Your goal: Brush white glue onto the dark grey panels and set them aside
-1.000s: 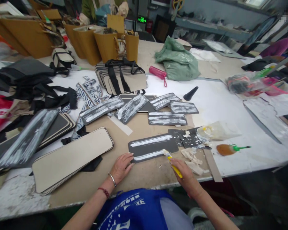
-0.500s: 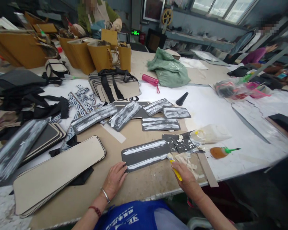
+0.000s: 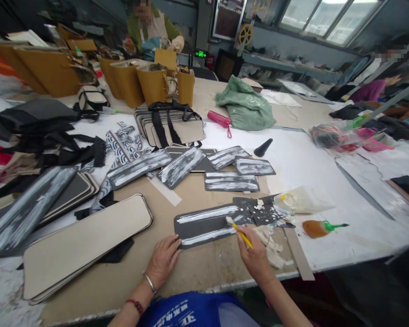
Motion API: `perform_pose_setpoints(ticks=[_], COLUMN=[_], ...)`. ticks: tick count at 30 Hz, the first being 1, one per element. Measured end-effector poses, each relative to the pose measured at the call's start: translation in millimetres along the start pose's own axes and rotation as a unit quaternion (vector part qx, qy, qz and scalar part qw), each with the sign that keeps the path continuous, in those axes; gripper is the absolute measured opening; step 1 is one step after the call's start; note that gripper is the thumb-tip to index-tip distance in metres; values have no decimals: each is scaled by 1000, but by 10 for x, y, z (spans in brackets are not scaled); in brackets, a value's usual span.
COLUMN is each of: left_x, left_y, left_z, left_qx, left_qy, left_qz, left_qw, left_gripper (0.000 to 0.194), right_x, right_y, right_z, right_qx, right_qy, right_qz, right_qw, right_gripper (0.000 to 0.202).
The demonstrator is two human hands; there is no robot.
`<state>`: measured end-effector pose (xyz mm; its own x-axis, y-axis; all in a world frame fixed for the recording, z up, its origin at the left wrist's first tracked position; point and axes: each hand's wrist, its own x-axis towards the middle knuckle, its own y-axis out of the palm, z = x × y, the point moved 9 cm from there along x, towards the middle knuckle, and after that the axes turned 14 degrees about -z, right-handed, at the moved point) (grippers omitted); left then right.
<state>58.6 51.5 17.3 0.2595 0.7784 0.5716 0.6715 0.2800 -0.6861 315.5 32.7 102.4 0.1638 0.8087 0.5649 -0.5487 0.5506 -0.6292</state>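
Two-handed: gripping a yellow brush point(image 3: 244, 238) in curled right hand point(image 3: 254, 254) over a dark panel point(image 3: 203, 225) (white-striped, btw), touching that panel's corner with loosely open left hand point(image 3: 164, 258).

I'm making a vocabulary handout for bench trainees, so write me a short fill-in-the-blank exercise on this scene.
1. The brush in the right hand has a handle coloured ____.
2. The left hand touches the dark panel, whose two stripes are coloured ____.
3. In the picture, the pink case lies to the ____ of the green sack.

Missing words: yellow; white; left.
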Motion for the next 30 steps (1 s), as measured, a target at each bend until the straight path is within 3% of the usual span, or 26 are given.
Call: perform_pose_setpoints(ticks=[3, 5, 10, 13, 15, 19, 22, 25, 28, 30], left_x=[12, 19, 0, -20, -25, -8, 11, 13, 7, 5], left_y=[-15, -27, -18, -9, -11, -30, -36, -27, -26, -31], left_z=[-24, -35, -5, -11, -33, -55, -75, -76, -69, -65], left_qx=[-1, -2, -5, -6, -3, 7, -1, -7, -7, -6], left_qy=[2, 5, -13, -20, -19, -30, -29, -25, -20, -19], left_qz=[-3, -7, -12, -13, -14, -19, -17, -10, -14, -18], left_qw=[1000, 1000, 1000, 1000, 1000, 999, 999, 1000, 1000, 1000], left_gripper=[22, 22, 23, 23, 20, 16, 15, 14, 13, 13], right_x=[140, 137, -48, -66, -41, -76, -174, -225, -123, -33], right_y=[26, 136, 376, 405, 463, 820, 1110, 1173, 959, 823], right_z=[-184, -207, 228, 486, 523, 459, 427, 385, 417, 494], right_qx=[-42, -52, 44, 106, 135, 212, 254, 201, 101, 64], right_qy=[-8, -23, 5, 62, 126, 281, 348, 329, 230, 181], right_qz=[-40, -35, 28, 41, 40, 43, 48, 75, 67, 49], right_qw=[998, 998, 999, 992, 982, 935, 901, 920, 965, 980], right_gripper=[20, 20, 19, 17, 17, 25, 31, 34, 33, 33])
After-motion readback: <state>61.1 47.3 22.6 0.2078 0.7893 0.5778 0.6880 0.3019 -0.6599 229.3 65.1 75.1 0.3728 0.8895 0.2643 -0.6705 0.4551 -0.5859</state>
